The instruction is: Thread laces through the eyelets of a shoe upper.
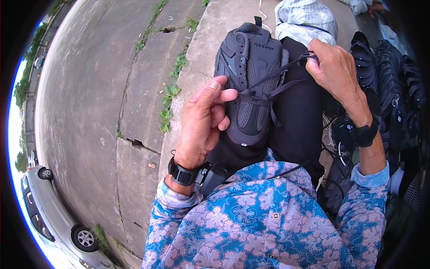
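Observation:
A dark grey sneaker lies on my lap with its toe toward me and its tongue pointing away. Its lace stretches up and right to my right hand, where thumb and fingers pinch it. Another stretch of the lace lies loose over the shoe's right side and my dark trousers. At the shoe's left edge is my left hand, thumb and index finger apart, the other fingers half curled. Its index fingertip is by the crossed laces, and I see nothing held in it. Upper eyelets on the left side look unlaced.
A white wrapped bundle sits beyond my knees. Several black shoes stand in rows at the right, with cables beside my leg. To the left, a concrete ledge borders cracked pavement; a silver car is parked there.

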Action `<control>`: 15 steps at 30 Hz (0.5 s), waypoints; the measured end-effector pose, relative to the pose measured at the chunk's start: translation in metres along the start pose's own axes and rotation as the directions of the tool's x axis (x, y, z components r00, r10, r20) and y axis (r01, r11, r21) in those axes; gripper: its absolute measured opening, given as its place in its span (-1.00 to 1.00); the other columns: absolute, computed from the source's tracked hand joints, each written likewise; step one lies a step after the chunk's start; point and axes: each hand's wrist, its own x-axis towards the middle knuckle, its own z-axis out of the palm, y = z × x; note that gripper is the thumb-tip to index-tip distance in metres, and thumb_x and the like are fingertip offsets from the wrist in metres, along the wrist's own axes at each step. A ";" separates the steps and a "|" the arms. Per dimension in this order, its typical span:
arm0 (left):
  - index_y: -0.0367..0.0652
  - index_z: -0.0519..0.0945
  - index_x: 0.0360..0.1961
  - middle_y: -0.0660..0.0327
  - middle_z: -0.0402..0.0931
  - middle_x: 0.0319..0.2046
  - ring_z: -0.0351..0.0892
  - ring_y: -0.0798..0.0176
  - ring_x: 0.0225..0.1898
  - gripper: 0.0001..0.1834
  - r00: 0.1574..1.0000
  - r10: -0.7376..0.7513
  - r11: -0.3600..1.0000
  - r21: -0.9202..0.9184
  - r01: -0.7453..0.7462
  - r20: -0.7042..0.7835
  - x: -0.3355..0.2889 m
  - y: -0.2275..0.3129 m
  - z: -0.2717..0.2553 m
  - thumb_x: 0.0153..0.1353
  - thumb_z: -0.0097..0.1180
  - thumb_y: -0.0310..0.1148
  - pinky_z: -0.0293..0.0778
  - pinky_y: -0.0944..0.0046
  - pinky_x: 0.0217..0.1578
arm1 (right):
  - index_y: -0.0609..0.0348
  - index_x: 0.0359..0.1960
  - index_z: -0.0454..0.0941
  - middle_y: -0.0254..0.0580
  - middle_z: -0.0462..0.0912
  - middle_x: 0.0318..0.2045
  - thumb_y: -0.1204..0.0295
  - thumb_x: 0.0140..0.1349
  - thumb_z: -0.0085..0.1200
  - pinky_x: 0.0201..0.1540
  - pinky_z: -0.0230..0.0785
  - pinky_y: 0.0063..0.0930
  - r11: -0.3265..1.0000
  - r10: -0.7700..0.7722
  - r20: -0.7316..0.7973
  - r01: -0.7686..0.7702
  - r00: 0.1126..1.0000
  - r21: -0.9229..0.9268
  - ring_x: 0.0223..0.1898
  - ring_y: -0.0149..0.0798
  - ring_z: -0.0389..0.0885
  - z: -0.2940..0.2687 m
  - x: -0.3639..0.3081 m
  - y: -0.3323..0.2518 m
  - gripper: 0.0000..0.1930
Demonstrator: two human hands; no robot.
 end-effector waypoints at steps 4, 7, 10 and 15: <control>-0.26 0.46 0.06 0.24 0.61 -0.43 0.10 0.57 -0.75 -0.66 0.999 -0.011 1.000 -0.010 0.011 0.034 0.003 -0.005 -0.007 0.37 -0.07 -0.28 0.22 0.49 -0.70 | 0.25 -0.38 0.48 0.02 0.61 -0.49 0.44 0.00 0.04 -0.34 0.44 -0.10 0.998 0.058 0.046 -0.058 0.997 0.005 -0.41 0.09 0.61 -0.003 -0.003 0.009 -0.84; -0.24 0.45 0.07 0.28 0.58 -0.47 0.10 0.58 -0.74 -0.66 0.999 -0.004 1.000 0.020 0.003 0.054 0.004 -0.007 -0.005 0.37 -0.08 -0.28 0.19 0.51 -0.70 | 0.25 -0.37 0.48 0.03 0.62 -0.48 0.43 0.01 0.04 -0.34 0.44 -0.10 0.998 0.058 0.031 -0.059 0.998 0.014 -0.40 0.09 0.61 -0.002 0.000 0.007 -0.83; -0.21 0.48 0.03 0.30 0.55 -0.50 0.14 0.60 -0.72 -0.70 0.998 0.032 0.991 0.132 -0.038 0.051 0.002 -0.007 -0.001 0.35 -0.04 -0.31 0.19 0.53 -0.68 | 0.24 -0.35 0.50 0.06 0.61 -0.47 0.42 0.03 0.03 -0.34 0.44 -0.09 0.998 0.065 0.041 -0.066 0.997 0.007 -0.41 0.11 0.61 0.003 0.000 0.011 -0.82; -0.17 0.53 -0.02 0.33 0.53 -0.50 0.22 0.63 -0.69 -0.75 0.993 0.070 0.967 0.237 -0.091 0.095 0.003 -0.007 0.000 0.32 0.02 -0.35 0.18 0.55 -0.66 | 0.21 -0.30 0.52 0.11 0.60 -0.45 0.40 0.06 -0.01 -0.32 0.42 -0.07 0.972 0.217 0.062 -0.210 0.974 -0.109 -0.36 0.17 0.59 -0.003 -0.001 0.045 -0.80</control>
